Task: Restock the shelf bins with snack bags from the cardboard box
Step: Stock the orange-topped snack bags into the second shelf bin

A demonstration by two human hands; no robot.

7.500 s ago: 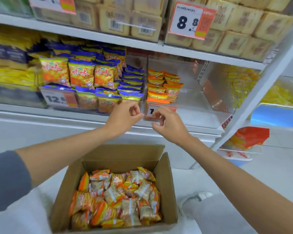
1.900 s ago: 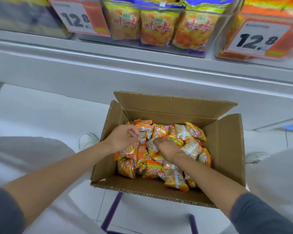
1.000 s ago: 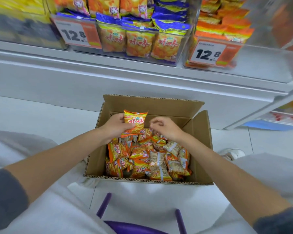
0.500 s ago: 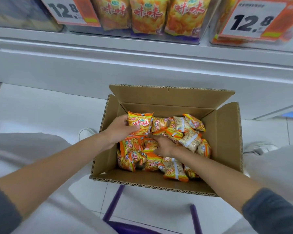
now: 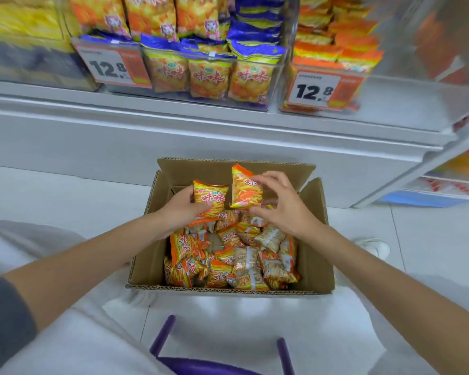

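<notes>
An open cardboard box (image 5: 316, 255) sits on the floor below the shelf, holding several orange snack bags (image 5: 229, 262). Above its far end, my left hand (image 5: 180, 209) grips one orange snack bag (image 5: 210, 198) upright. Right beside it, my right hand (image 5: 283, 205) holds a second orange bag (image 5: 245, 189), tilted, between thumb and fingers. On the shelf, a clear bin (image 5: 362, 85) with a 12.8 price tag holds a low stack of the same orange bags.
To the left of that bin, a clear bin (image 5: 211, 74) holds blue-topped snack bags behind another 12.8 tag. The white shelf front (image 5: 201, 131) rises behind the box. A purple stool frame (image 5: 163, 334) shows at the bottom, and a white shoe (image 5: 374, 246) at the right.
My right hand has lifted a second orange bag out of the box, up next to the bag in my left hand. The view has tilted up, showing more of the shelf bins.
</notes>
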